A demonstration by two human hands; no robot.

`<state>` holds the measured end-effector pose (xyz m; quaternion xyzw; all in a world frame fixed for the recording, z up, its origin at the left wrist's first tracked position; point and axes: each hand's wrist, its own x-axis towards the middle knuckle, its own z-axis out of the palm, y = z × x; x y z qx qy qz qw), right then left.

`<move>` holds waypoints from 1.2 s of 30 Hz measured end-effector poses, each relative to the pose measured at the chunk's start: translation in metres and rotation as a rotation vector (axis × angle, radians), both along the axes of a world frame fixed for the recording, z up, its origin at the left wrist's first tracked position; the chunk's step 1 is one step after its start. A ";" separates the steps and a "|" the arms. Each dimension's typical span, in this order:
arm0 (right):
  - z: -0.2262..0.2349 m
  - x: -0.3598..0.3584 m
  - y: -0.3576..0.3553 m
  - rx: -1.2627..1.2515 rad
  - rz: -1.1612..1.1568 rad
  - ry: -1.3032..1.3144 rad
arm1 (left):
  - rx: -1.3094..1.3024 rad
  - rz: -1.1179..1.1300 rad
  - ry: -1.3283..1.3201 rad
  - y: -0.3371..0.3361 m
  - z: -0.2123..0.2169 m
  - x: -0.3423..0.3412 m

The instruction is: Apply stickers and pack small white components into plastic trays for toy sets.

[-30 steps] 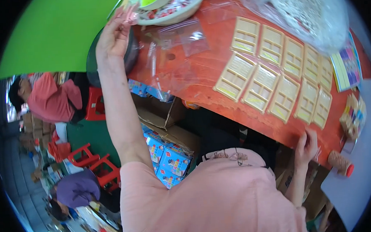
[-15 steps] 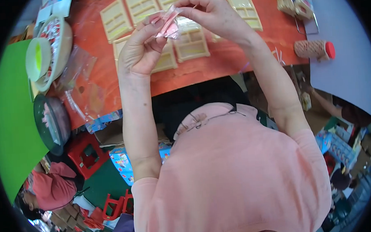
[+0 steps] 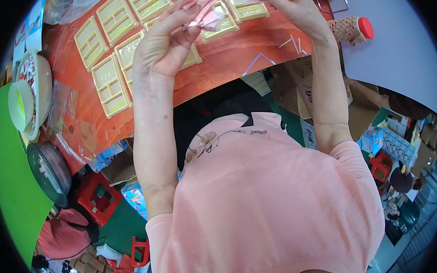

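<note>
My left hand (image 3: 167,45) is closed around a bundle of pink pieces in thin clear wrap (image 3: 207,13), held above the table. My right hand (image 3: 298,8) is apart from it, over a cream compartment tray (image 3: 249,12). Its thumb and fingers are pinched, with a blurred pinkish piece at the tips that I cannot make out. Several more cream trays lie in rows, such as the one (image 3: 111,85) at the left. Yellow-green strips show in some compartments. My hands and the bundle hide parts of the middle trays.
On the red table (image 3: 224,62) lie thin white sticks (image 3: 295,44) and a bent purple strip (image 3: 256,60). A red-lidded jar (image 3: 353,29) is at the right. Left are a white tub (image 3: 43,91), a green-white bowl (image 3: 21,105) and a dark basin (image 3: 47,172). A red stool (image 3: 98,199) stands below.
My right hand has moved right, away from the bundle, to a tray. The left hand keeps the bundle. The view has shifted, so the trays appear further left.
</note>
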<state>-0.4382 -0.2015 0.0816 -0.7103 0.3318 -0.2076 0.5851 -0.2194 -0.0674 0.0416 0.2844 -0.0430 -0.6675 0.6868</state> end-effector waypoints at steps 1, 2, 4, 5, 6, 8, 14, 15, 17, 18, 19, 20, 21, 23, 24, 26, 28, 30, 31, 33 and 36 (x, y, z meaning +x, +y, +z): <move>0.002 -0.006 0.000 -0.024 -0.082 0.105 | 0.040 -0.010 -0.057 0.001 0.000 0.000; 0.003 -0.012 -0.002 -0.048 -0.166 0.209 | 0.036 -0.015 -0.054 0.002 -0.002 -0.002; -0.033 -0.019 -0.014 -0.138 -0.143 0.225 | 0.119 0.058 -0.144 0.005 -0.007 -0.006; -0.046 -0.019 -0.018 -0.409 -0.089 0.209 | 0.117 0.054 -0.142 0.005 -0.009 -0.007; -0.049 -0.017 -0.017 -0.678 -0.033 0.189 | 0.144 0.064 -0.156 0.004 -0.009 -0.008; -0.052 -0.014 -0.015 -0.698 -0.027 0.200 | 0.172 0.071 -0.172 0.003 -0.010 -0.010; -0.028 -0.002 0.012 -0.764 -0.093 0.417 | 0.190 0.104 -0.186 0.005 -0.013 -0.016; -0.025 0.001 0.016 -0.688 -0.102 0.276 | 0.162 0.073 -0.193 0.005 -0.014 -0.017; -0.011 0.013 0.030 -0.604 -0.097 0.125 | 0.164 0.062 -0.204 0.007 -0.015 -0.017; 0.000 0.019 0.038 -0.556 -0.025 0.021 | 0.166 0.062 -0.204 0.006 -0.016 -0.016; 0.004 0.024 0.043 -0.508 0.048 -0.082 | 0.149 0.034 -0.208 0.006 -0.017 -0.016; 0.003 0.027 0.044 -0.505 0.050 -0.084 | 0.133 0.008 -0.211 0.007 -0.018 -0.015; 0.001 0.030 0.044 -0.622 0.099 -0.102 | 0.134 0.013 -0.213 0.008 -0.017 -0.014; -0.039 0.034 0.022 -1.024 0.136 -0.425 | 0.111 0.004 -0.204 0.005 -0.016 -0.017; -0.034 0.037 0.026 -1.015 0.148 -0.434 | 0.118 0.019 -0.204 0.008 -0.019 -0.013; -0.011 0.036 0.042 -0.962 0.154 -0.077 | 0.174 0.046 -0.174 0.012 -0.023 -0.009; -0.007 0.042 0.047 -0.909 0.130 -0.116 | 0.164 0.050 -0.162 0.013 -0.025 -0.007; -0.003 0.050 0.052 -0.854 0.107 -0.151 | 0.156 0.053 -0.148 0.016 -0.026 -0.006; 0.000 0.054 0.055 -0.782 0.062 -0.181 | 0.144 0.054 -0.215 0.017 -0.025 -0.007; -0.007 0.058 0.051 -0.708 0.018 -0.210 | 0.134 0.057 -0.280 0.020 -0.022 -0.009; -0.017 0.058 0.033 -1.122 0.195 -0.264 | 0.136 0.041 -0.378 0.019 -0.016 -0.010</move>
